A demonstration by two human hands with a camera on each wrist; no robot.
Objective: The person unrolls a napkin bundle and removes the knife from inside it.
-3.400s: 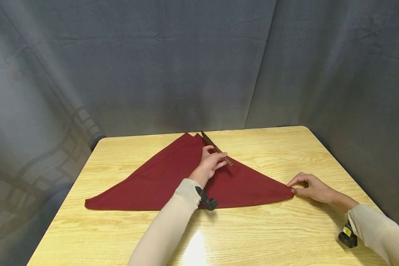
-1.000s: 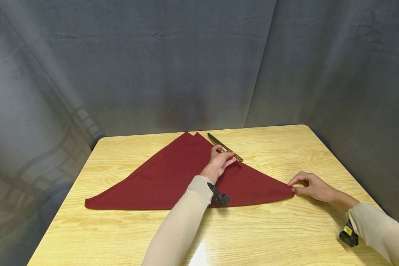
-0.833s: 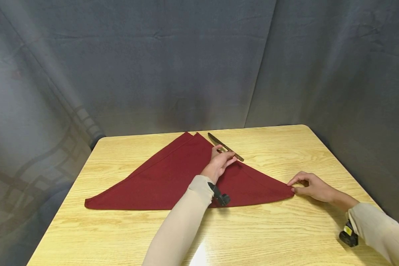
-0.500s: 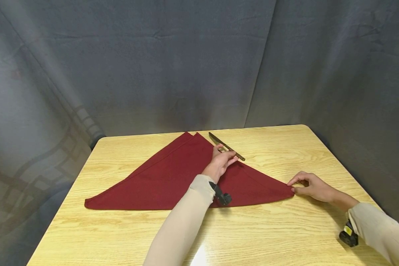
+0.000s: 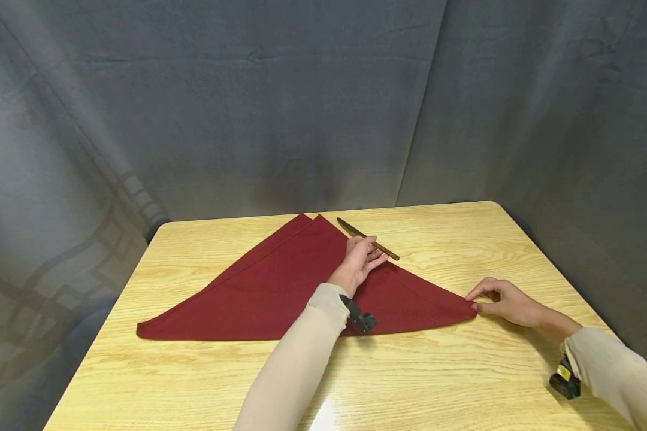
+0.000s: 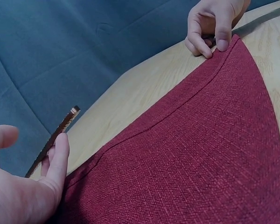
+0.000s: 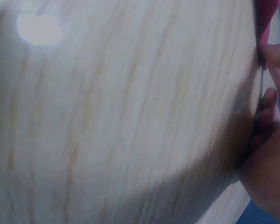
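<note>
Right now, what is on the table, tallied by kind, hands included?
Red cloth napkin, folded into a triangle: 1
Knife, beside the napkin's right edge: 1
Hands: 2, left hand open at the knife, right hand pinching the napkin's right corner
Total: 4

Folded napkin point(image 5: 269, 293) spread on a desk point(image 5: 410, 371), knife point(image 5: 368, 239) behind its right edge.
Left hand point(image 5: 358, 261) rests mid-napkin beside the knife; right hand point(image 5: 504, 301) pinches the napkin's right corner.
</note>
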